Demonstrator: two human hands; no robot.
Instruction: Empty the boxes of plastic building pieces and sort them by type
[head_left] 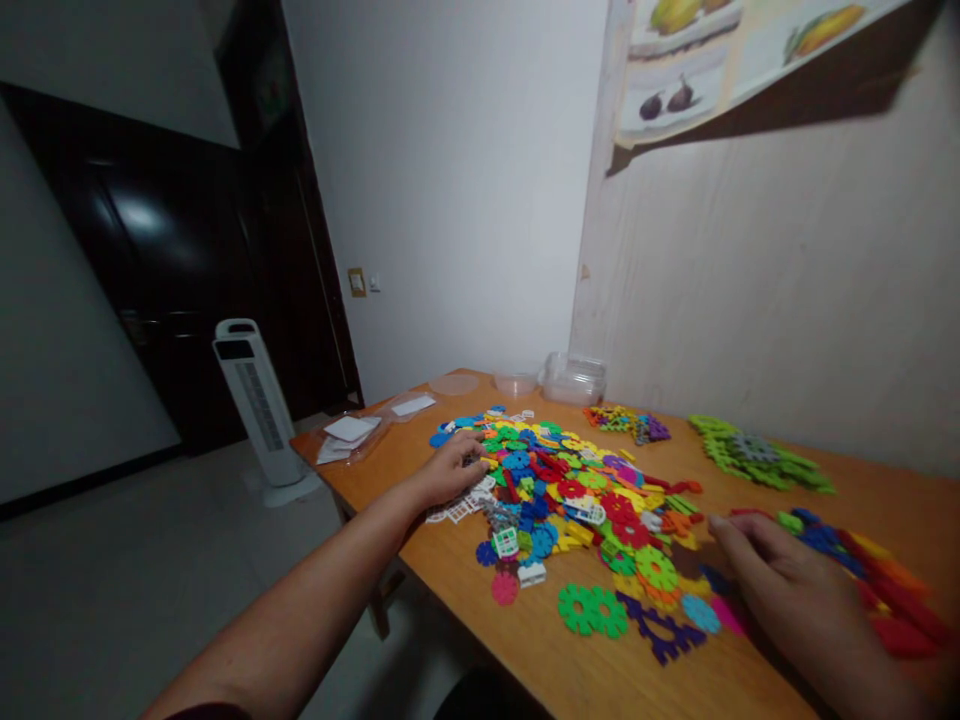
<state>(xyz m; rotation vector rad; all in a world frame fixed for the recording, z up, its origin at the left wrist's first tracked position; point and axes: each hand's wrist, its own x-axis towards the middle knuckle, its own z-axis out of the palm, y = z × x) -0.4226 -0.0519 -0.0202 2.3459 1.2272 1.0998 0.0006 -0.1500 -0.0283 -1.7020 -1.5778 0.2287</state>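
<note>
A heap of colourful plastic building pieces [551, 480] is spread over the wooden table [495, 630]. It mixes notched discs, small blocks and flat parts. My left hand [454, 467] rests on the heap's left side, fingers outstretched over the pieces, beside some white lattice pieces [461, 507]. To the right of the heap, my right hand [787, 575] is above the table with its fingers curled in. Whatever its fingers hold, if anything, is hidden. Two joined green discs [592, 610] and a purple notched piece [664, 630] lie near the front edge.
Red, orange and blue parts [877, 570] lie beyond my right hand. Farther back are light green pieces [757, 453], a small multicoloured group [626, 423] and clear plastic boxes [574, 378]. Plastic bags with white cards [350, 432] sit at the left end. A white tower fan [259, 410] stands on the floor.
</note>
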